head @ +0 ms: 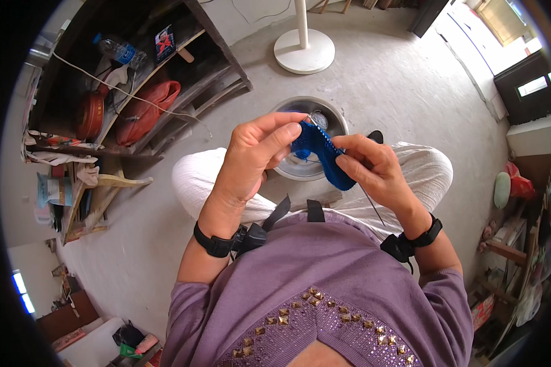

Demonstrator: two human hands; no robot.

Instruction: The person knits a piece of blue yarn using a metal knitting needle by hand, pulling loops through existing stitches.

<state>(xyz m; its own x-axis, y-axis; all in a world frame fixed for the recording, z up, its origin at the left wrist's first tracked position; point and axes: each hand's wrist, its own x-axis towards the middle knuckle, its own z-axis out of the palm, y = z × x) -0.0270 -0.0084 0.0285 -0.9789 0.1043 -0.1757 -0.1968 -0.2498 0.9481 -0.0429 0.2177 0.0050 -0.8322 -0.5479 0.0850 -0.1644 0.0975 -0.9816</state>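
A blue knitted piece [327, 163] hangs between my two hands above a metal basin. My left hand [267, 146] pinches its upper left edge between thumb and fingers, beside the tip of a knitting needle. My right hand [371, 166] grips the right edge, where a row of stitches runs along a needle. The thin dark shaft of a knitting needle [372, 205] sticks out below my right hand. In the metal basin [282, 170] lie a ball of grey yarn [319, 120] and a small bundle of blue yarn [302, 154]. My hands cover part of the basin.
Ahead stands a white round pedestal base [304, 52] with a pole. A dark wooden cabinet [225, 50] at left holds a plastic bottle [124, 52] and a red bag [149, 114]; a pale cord [151, 102] hangs across it. Cluttered shelves [523, 243] line the right side.
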